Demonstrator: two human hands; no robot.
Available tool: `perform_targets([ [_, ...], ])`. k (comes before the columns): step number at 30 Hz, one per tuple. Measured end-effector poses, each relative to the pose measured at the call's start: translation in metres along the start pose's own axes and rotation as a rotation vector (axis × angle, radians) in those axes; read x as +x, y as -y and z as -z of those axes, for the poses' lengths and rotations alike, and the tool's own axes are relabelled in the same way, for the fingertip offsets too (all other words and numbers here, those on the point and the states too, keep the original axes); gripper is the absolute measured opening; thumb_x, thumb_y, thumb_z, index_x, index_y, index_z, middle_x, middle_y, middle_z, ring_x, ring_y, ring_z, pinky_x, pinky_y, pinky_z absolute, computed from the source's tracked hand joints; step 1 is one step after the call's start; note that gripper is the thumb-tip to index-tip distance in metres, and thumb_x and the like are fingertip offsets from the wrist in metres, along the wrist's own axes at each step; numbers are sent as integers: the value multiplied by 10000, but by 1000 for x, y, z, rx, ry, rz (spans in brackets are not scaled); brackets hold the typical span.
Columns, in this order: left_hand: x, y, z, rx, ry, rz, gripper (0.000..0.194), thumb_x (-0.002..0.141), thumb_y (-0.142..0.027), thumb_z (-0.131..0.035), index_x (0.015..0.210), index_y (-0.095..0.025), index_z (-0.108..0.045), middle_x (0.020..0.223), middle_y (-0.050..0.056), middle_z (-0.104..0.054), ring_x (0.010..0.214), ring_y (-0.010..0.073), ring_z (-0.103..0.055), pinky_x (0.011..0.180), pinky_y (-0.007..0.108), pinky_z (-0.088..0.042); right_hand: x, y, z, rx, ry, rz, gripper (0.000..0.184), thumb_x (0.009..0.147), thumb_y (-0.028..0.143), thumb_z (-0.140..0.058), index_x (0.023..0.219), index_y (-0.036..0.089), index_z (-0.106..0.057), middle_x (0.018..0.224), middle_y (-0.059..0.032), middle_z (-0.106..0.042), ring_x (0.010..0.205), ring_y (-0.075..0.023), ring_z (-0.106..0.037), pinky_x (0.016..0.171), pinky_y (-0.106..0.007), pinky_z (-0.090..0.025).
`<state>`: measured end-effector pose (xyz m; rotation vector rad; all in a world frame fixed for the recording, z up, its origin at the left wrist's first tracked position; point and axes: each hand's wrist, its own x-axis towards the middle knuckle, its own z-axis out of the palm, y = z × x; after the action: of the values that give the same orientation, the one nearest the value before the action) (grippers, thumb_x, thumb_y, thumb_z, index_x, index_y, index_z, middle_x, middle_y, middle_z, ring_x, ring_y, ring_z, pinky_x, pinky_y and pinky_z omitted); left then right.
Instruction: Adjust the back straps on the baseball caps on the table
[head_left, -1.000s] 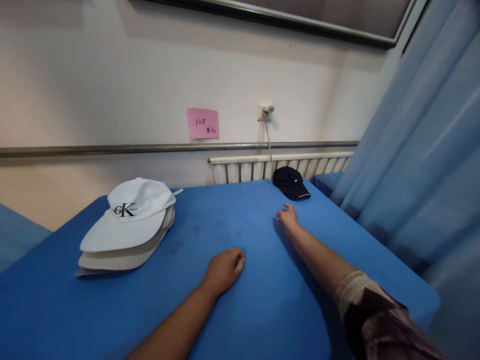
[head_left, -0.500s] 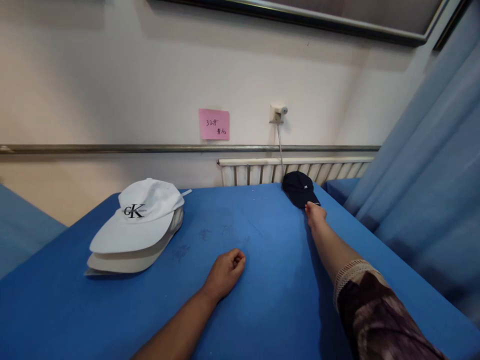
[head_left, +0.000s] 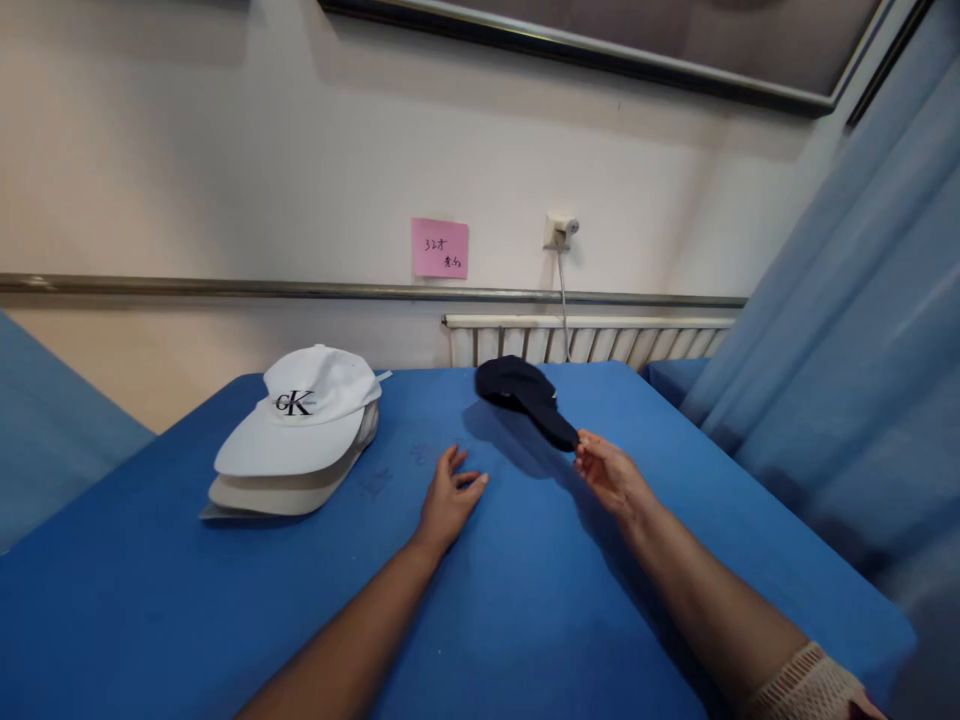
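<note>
Edging the far left: pale blue cloth (head_left: 64, 430), beside the blue-covered counter (head_left: 525, 610).
White cap (head_left: 315, 415): on top of a stack at the left of the counter, dark "CK" letters on its front, brim pointing toward the near left.
Lower caps (head_left: 281, 495): pale, nested under the white cap, their brims showing beneath its brim.
Pink note (head_left: 440, 249): on the wall (head_left: 300, 180), above the metal rail (head_left: 315, 291), with dark handwriting.
Left hand (head_left: 452, 495): over the middle of the counter, between the stack and the right hand (head_left: 606, 475), fingers parted and loosely bent, thumb held away from them; whether it touches the cover I cannot tell.
Dark cap (head_left: 517, 385): over the far part of the counter, raised and tilted, crown to the left, brim slanting down to the right, shadow cast below it.
Socket (head_left: 558, 232): on the wall above the rail, plug in it, cord (head_left: 564, 300) running down in front of the radiator (head_left: 592, 340).
Right hand: right of the dark cap, thumb and fingers pinching the tip of its brim.
Blue curtain (head_left: 847, 330): hanging in folds along the right side, beyond the counter's edge.
</note>
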<state>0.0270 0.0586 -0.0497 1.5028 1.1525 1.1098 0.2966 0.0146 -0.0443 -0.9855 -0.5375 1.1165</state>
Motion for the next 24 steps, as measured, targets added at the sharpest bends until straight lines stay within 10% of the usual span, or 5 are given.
perform_targets([
  [6, 2, -23, 33, 12, -422, -224, 829, 708, -374, -776, 1396, -248, -331, 1444, 158, -443, 1267, 275, -525, 949, 388, -528, -43, -8, -35, 267, 183, -344, 190, 699, 114, -721, 875, 167, -674, 673, -6, -646, 592, -124, -614, 561, -239, -503],
  [12, -3, -34, 70, -42, -637, -303, 502, 744, -355, -711, 1150, -207, -455, 1077, 92, -656, 958, 185, -676, 881, 342, -536, -25, -15, -44, 263, 183, -356, 151, 654, 89, -672, 790, 154, -660, 605, 9, -608, 512, -109, -560, 524, -230, -480],
  [24, -27, -49, 47, 503, -109, -611, 35, 801, -203, -532, 808, -215, -565, 964, 72, -658, 966, 234, -605, 912, 387, -464, -4, -19, -30, 274, 31, -181, 38, 757, 233, -587, 763, 206, -562, 808, -46, -691, 712, -146, -662, 588, -236, -518],
])
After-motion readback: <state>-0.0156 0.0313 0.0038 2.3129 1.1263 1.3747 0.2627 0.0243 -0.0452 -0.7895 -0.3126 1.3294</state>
